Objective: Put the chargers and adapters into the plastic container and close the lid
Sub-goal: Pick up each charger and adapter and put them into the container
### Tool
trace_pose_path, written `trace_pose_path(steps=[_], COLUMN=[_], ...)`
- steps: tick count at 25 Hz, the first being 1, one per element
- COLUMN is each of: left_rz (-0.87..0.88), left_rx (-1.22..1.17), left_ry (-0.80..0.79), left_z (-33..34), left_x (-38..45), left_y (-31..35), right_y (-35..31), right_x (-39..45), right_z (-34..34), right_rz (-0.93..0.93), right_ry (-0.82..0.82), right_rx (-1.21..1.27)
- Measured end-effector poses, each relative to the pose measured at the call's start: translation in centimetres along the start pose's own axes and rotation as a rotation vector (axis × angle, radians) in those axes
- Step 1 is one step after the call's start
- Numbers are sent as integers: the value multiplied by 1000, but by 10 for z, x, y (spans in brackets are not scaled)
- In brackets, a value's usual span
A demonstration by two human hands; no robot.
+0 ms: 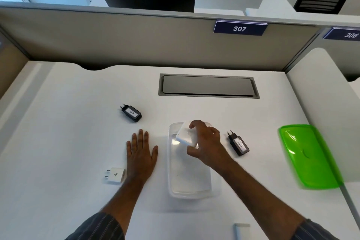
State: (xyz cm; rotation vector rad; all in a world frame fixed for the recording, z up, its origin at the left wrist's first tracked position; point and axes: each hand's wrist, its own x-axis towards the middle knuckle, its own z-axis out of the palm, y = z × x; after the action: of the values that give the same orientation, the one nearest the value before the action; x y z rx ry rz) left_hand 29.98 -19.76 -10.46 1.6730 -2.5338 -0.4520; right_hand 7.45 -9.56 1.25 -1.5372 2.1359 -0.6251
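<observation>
A clear plastic container [190, 187] stands open in the middle of the white desk. My right hand [209, 143] holds a white adapter [185, 135] over the container's far end. My left hand [141, 151] lies flat on the desk just left of the container, fingers spread, holding nothing. One black charger [131, 113] with a white label lies farther back on the left. Another black charger [238, 143] rests just right of my right hand. A white adapter [115, 175] with two pins sits beside my left wrist. The green lid [309, 157] lies at the right.
A grey cable hatch [208, 85] is set into the desk behind the container. A beige partition [136, 39] with number plates walls off the back. A small pale object [241, 231] shows at the bottom edge. The green lid overlaps the desk's right edge.
</observation>
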Motion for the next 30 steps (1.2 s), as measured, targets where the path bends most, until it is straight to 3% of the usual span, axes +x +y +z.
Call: trace_pose_path(steps=[7, 14, 26, 30], left_rz=[8, -1, 2, 5], left_rx=[-9, 17, 41, 43], left_ry=[-2, 7, 17, 9], left_z=[-2, 2, 9, 10], left_x=[-1, 0, 0, 0], left_y=[1, 0, -2, -3], right_y=[5, 12, 9, 18], right_x=[16, 23, 19, 9], right_z=[33, 48, 42, 12], right_rz=[-94, -90, -134, -94], right_ry=[-206, -273, -127, 177], right_rx=[-307, -330, -318, -173])
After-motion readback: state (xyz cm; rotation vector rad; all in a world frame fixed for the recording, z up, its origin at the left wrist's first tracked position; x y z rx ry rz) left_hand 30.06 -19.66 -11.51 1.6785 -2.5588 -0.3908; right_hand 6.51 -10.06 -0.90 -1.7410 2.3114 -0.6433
